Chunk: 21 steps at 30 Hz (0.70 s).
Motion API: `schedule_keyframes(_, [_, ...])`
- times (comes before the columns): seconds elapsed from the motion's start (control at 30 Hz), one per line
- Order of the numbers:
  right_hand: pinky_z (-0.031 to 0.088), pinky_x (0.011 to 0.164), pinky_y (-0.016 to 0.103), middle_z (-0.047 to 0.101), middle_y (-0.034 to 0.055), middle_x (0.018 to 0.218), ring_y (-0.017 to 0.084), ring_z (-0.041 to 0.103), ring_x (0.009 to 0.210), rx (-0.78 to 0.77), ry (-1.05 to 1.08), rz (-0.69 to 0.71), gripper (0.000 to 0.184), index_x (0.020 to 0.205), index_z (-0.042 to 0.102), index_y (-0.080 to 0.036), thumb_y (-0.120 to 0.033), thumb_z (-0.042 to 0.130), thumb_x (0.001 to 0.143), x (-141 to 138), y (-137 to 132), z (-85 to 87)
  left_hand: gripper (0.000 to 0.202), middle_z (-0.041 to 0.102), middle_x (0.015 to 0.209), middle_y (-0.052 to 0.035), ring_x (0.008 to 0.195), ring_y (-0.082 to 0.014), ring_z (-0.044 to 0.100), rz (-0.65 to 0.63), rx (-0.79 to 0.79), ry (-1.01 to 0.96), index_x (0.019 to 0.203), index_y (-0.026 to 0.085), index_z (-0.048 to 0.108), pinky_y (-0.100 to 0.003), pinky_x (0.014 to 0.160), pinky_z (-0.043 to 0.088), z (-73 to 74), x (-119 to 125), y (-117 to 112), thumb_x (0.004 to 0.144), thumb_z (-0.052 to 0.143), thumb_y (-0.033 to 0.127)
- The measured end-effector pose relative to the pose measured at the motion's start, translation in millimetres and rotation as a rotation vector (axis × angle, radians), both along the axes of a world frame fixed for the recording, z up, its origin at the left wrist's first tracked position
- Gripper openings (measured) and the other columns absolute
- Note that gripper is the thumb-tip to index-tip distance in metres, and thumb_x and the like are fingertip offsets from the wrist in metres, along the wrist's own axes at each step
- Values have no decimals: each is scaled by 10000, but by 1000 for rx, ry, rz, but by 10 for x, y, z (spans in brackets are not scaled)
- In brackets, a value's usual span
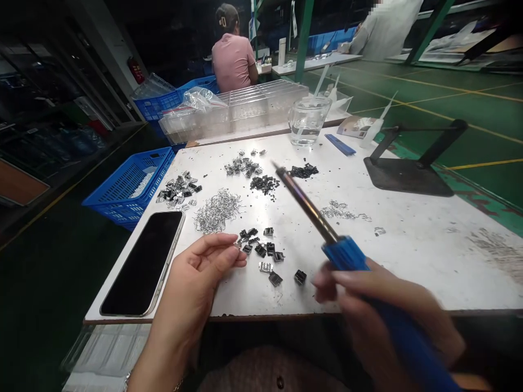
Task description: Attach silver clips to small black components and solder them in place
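My right hand (379,305), partly blurred, grips a soldering iron (343,253) by its blue handle. The iron's bare metal tip points up and left over the table. My left hand (208,258) is closed in a pinch near the table's front edge; a silvery bit shows at the fingertips, too small to name. Just right of those fingers lie several small black and metal connector-like parts (261,249). Beyond them sit a heap of thin bent metal pins (218,211), a pile of tiny black pieces (264,185) and a pile of metal shells (244,166).
A phone (143,264) lies at the left edge of the white table (408,256). At the back stand a glass cup of clear liquid (307,122) and a dark metal stand (412,174). Blue baskets (131,185) are on the left. Two people (232,60) are farther off.
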State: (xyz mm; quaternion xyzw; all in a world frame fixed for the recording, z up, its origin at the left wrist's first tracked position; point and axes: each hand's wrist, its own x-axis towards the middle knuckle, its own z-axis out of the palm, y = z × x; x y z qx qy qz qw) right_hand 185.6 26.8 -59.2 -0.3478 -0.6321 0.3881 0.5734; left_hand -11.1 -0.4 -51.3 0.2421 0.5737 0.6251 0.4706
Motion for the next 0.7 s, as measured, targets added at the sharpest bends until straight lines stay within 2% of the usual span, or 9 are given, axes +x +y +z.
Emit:
schedule_keyframes(0.1, [537, 759, 288, 675, -4, 888, 174, 661, 809, -1, -34, 31, 214, 904, 617, -291, -99, 649, 814, -236, 45, 36, 221, 727, 766, -5, 741, -107, 697, -28, 5, 139, 891, 172, 710, -127, 707, 553, -36, 35, -43, 691, 799, 200])
schedule_keyframes(0.23, [541, 749, 249, 674, -12, 915, 154, 670, 849, -10, -87, 164, 219, 919, 569, -268, -108, 663, 803, -404, 119, 16, 197, 728, 867, -7, 822, -120, 694, -38, 63, 265, 861, 189, 725, -134, 739, 555, -52, 56, -77, 680, 800, 174])
schedule_keyframes(0.33, [539, 745, 244, 674, -15, 938, 144, 674, 838, -8, -123, 201, 204, 946, 552, -267, -140, 650, 821, -423, 153, -11, 168, 715, 883, -5, 842, -129, 689, -41, 116, 340, 834, 192, 732, -146, 754, 560, -40, 66, -87, 682, 792, 156])
schedule_keyframes(0.53, [522, 745, 213, 665, -34, 945, 124, 665, 859, -5, -142, 218, 218, 968, 535, -278, -137, 632, 834, -433, 146, -38, 164, 689, 852, 20, 833, -101, 673, -55, 145, 367, 779, 211, 731, -124, 773, 554, 23, 104, -94, 690, 766, 78])
schedule_keyframes(0.7, [510, 729, 211, 652, -30, 945, 125, 654, 867, -3, -151, 235, 226, 974, 517, -281, -126, 613, 842, -433, 153, -40, 193, 675, 853, 34, 842, -86, 653, -52, 201, 444, 769, 239, 731, -110, 775, 545, -29, 96, -103, 691, 760, 65])
